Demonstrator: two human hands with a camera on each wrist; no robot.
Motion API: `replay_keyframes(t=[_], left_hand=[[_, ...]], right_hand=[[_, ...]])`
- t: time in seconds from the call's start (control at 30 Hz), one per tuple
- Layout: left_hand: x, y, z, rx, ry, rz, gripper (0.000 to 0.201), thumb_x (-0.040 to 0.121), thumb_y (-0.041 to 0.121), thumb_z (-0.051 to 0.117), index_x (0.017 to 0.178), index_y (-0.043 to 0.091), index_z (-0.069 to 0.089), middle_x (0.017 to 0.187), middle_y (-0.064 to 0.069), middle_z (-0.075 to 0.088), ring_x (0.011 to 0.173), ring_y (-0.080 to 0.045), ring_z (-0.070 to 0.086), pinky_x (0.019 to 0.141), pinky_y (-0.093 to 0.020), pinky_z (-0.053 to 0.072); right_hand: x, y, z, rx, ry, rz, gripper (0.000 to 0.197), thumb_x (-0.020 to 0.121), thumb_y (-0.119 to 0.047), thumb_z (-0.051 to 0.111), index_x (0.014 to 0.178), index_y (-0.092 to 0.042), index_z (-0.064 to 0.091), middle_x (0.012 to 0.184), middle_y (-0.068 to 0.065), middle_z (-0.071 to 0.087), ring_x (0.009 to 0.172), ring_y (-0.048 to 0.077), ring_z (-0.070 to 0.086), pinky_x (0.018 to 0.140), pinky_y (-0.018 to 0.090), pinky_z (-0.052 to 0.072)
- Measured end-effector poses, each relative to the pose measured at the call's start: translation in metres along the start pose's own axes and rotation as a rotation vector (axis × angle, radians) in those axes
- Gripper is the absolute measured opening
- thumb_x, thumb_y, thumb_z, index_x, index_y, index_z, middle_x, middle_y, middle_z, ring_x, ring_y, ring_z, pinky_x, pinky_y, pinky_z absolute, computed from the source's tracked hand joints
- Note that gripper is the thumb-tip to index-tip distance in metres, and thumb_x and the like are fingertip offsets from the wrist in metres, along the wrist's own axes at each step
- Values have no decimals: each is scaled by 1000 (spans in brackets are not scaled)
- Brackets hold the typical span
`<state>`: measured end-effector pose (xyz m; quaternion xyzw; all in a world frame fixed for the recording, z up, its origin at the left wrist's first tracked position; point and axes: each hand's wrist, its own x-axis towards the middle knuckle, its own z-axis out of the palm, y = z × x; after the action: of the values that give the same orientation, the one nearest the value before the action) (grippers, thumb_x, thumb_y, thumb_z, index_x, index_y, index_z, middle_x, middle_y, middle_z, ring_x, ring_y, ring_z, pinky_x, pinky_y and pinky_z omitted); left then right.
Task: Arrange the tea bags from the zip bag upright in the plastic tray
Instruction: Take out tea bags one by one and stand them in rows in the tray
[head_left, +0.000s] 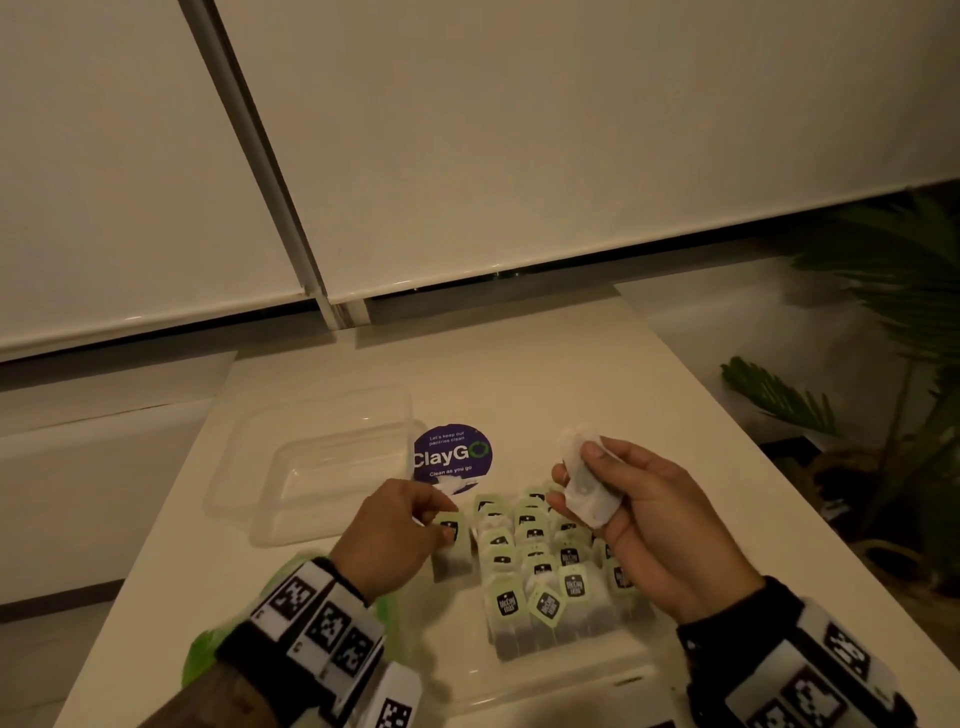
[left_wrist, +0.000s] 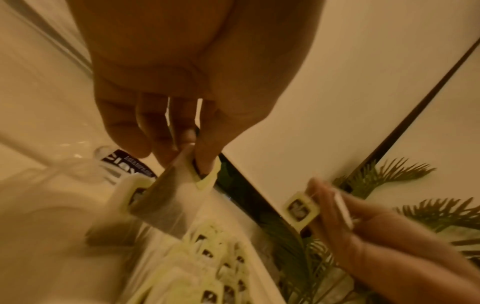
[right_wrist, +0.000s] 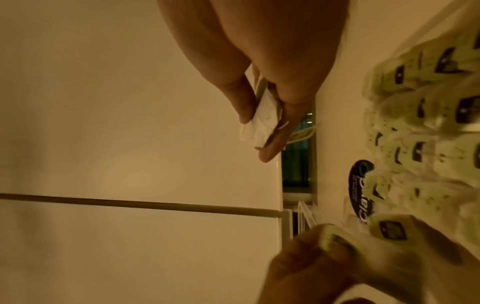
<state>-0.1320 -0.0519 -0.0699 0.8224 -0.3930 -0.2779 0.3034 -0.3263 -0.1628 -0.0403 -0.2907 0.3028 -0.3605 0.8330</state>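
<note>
On the bench (head_left: 597, 364), near edge: clear plastic tray (head_left: 550, 691) already packed with rows of upright tea bags (head_left: 540, 571). Left hand (head_left: 395, 540), grip pinching one more tea bag (head_left: 451, 545) at the rows' left edge. Right hand (head_left: 639, 519), grip curled round another white bag (head_left: 584, 483), held above. Green zip bag (head_left: 208, 660) under left wrist, contents hidden. Judged well along, nearly full.

Left hand (head_left: 395, 530) fingers pinched downward, right hand (head_left: 631, 519) raised, fingers curled, gripping
</note>
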Motion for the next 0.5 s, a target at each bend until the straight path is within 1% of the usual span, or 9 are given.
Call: replay_keyframes(t=[0.03,0.1,0.13,0.17,0.23,0.3,0.4,0.5], left_hand=[[5,-2,4,44,2,-12,13,81,8,72,86,21,72,80,1,66,66,-9,55,58,-17,42],[12,-5,11,152,11,-13,14,81,8,70,81,22,73,77,6,66,66,-4,55,53,-9,38],[16,-6,15,189,18,-11,15,80,8,69,80,22,73,76,8,66,68,-4,56,52,-6,36],[18,-7,18,204,27,-14,15,79,7,68,78,21,73,75,9,66,69,-5,57,52,-5,35],[22,-8,22,201,49,-31,14,79,7,68,75,20,72,74,9,65,70,-5,57,53,-6,34],[25,-9,25,180,78,-43,11,78,8,71,77,19,73,75,7,67,70,-7,57,54,-9,35],[29,-9,27,166,99,-36,8,76,10,75,80,17,74,80,3,70,74,-12,61,56,-11,39],[27,-9,23,158,131,-9,10,75,11,77,81,18,73,79,2,69,74,-12,62,59,-12,42]], right_hand=[[-1,-1,-1,-5,-7,-10,30,77,-9,63,104,5,64,86,18,72,74,25,72,64,40,62],[-2,-3,-1,-24,-21,-27,35,73,-11,64,103,5,64,86,18,72,74,25,72,66,42,62],[-3,-3,-1,-33,-30,-35,35,72,-11,64,103,6,64,86,18,71,73,24,72,67,43,62],[-3,-2,-1,-41,-43,-41,36,72,-12,64,103,6,64,86,19,71,72,24,71,67,43,62],[-4,-2,0,-54,-63,-44,38,73,-12,65,105,7,63,88,20,70,72,24,71,65,42,62],[-4,0,0,-66,-75,-42,37,73,-11,65,105,7,63,89,22,70,73,26,71,63,41,62],[-2,3,1,-78,-81,-42,33,73,-11,65,101,5,65,87,20,71,75,27,72,62,41,61],[-1,7,2,-78,-81,-33,33,73,-11,66,102,5,65,88,21,71,76,28,72,62,41,61]])
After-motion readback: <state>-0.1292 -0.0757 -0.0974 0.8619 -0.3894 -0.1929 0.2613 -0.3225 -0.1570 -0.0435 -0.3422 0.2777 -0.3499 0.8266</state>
